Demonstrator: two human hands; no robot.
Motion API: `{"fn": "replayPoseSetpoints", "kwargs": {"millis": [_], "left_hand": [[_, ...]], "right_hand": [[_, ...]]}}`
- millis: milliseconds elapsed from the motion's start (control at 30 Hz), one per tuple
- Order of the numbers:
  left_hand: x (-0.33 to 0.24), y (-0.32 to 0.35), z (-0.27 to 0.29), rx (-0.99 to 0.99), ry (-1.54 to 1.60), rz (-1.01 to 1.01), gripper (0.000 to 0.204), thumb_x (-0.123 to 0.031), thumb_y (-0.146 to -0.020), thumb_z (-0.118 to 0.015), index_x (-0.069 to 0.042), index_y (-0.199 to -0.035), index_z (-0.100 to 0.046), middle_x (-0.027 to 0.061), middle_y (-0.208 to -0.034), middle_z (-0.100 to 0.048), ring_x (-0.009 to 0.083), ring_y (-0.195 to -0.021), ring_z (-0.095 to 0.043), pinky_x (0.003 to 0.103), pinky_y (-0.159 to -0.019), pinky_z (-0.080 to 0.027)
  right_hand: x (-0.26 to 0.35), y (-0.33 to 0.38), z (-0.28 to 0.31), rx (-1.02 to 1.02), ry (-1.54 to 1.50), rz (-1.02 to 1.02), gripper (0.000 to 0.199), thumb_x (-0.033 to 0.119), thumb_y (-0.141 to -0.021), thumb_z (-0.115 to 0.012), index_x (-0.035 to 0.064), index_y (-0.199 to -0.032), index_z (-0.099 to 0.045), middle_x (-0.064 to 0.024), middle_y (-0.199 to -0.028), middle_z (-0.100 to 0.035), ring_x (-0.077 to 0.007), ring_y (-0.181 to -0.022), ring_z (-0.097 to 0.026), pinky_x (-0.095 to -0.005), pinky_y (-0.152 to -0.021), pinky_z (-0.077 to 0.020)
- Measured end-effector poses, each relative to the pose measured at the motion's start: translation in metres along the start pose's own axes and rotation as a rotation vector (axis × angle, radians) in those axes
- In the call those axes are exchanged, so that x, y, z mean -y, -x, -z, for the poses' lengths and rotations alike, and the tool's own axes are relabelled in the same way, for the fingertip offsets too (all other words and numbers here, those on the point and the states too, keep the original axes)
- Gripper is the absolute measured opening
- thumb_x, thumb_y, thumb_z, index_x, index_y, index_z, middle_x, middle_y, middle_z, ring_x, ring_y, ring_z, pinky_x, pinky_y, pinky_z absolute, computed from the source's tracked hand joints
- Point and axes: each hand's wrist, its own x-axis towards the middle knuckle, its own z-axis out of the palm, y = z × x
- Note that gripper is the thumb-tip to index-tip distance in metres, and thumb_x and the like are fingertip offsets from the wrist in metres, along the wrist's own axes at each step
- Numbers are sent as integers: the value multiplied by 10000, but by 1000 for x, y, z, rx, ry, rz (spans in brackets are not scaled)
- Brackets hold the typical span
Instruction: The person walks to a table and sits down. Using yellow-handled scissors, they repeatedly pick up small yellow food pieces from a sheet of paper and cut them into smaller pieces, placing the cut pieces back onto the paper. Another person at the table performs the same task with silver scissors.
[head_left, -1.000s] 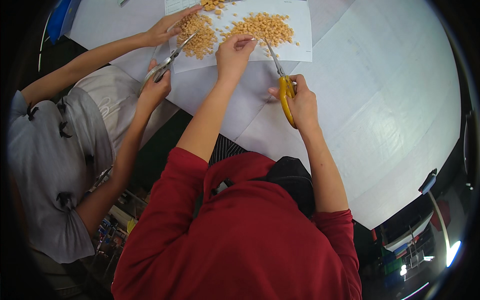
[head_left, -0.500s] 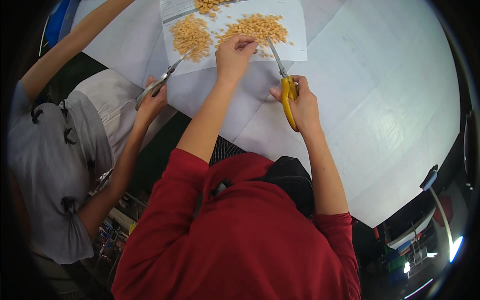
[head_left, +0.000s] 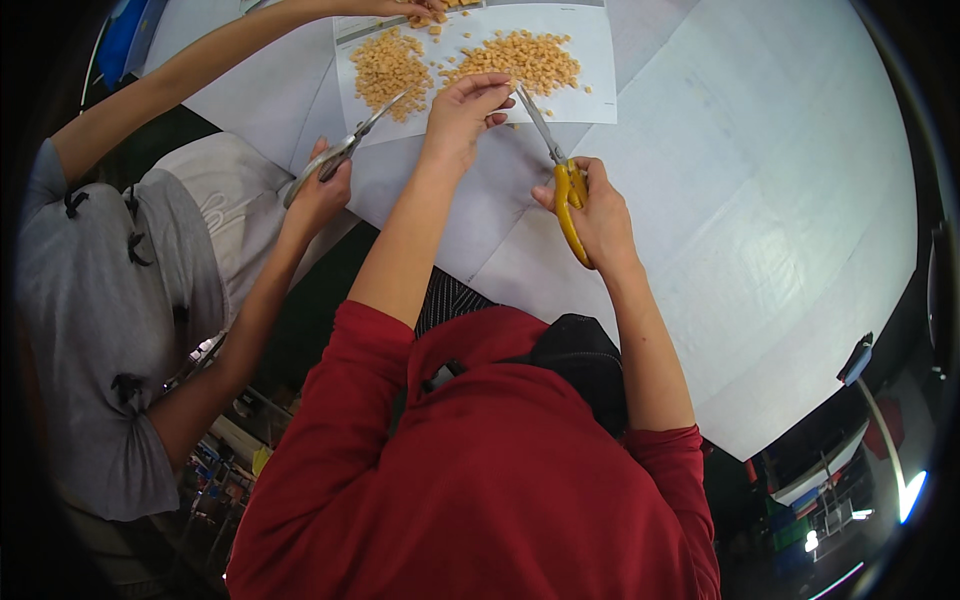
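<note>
My right hand (head_left: pixel 606 222) is wrapped round the yellow handles of a pair of scissors (head_left: pixel 571 200). Their blades point up and to the left, with the tips close to my left fingertips. The thumb and fingers of my left hand (head_left: pixel 462 118) are pinched together at what looks like a small orange-yellow piece, mostly hidden. Just beyond lies a pile of small orange-yellow pieces (head_left: pixel 530 62) on a white printed sheet (head_left: pixel 598 103). A second pile of such pieces (head_left: pixel 388 72) lies to its left on the same sheet.
At my left sits a co-worker in grey. One hand of theirs (head_left: pixel 322 190) holds metal scissors (head_left: pixel 345 148); the other (head_left: pixel 415 8) reaches to larger orange-yellow chunks at the top edge. The pale tabletop (head_left: pixel 770 200) stretches right. A blue container (head_left: pixel 128 40) stands far left.
My left hand has turned slightly, and the scissors' tips have moved left toward its fingertips. The co-worker's far hand has come into view at the chunks; their scissors have shifted right.
</note>
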Motion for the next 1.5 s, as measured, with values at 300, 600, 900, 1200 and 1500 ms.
{"fn": "replayPoseSetpoints", "kwargs": {"millis": [300,600,900,1200,1500], "left_hand": [[-9,-3,9,118,-219,-69,303,-72,-855,-671,-39,-1149,-608,58,-947,-673,126,-837,-653,233,-705,-495],[-14,-6,9,94,-387,-149,281,-84,-830,-678,-46,-1104,-627,63,-894,-678,111,-789,-646,232,-676,-502],[33,17,7,-45,-1002,-475,139,-136,-801,-713,-46,-898,-670,99,-848,-676,215,-758,-662,319,-688,-529],[39,18,-4,-131,-1359,-764,105,-159,-795,-718,-99,-841,-645,55,-816,-629,225,-726,-623,352,-643,-503],[-30,-60,-14,-329,-1105,-837,134,-132,-811,-704,-98,-939,-682,60,-828,-633,223,-742,-629,364,-659,-498]], "right_hand": [[3,-3,3,30,-4,14,659,497,-751,-771,7,-1122,-534,-205,-904,-676,-337,-854,-672,-388,-756,-519],[3,-6,4,17,22,-16,641,496,-723,-795,18,-1077,-556,-177,-821,-678,-311,-741,-668,-376,-671,-510],[-10,-12,3,-13,57,-95,708,587,-731,-739,25,-1113,-539,-204,-867,-686,-372,-805,-675,-429,-687,-528],[-16,-4,8,-1,-33,-131,714,567,-760,-726,13,-1154,-509,-213,-934,-681,-374,-872,-669,-421,-752,-519],[-13,-21,18,-30,-114,-89,651,494,-769,-756,4,-1118,-508,-190,-892,-680,-356,-824,-670,-396,-719,-517]]}}
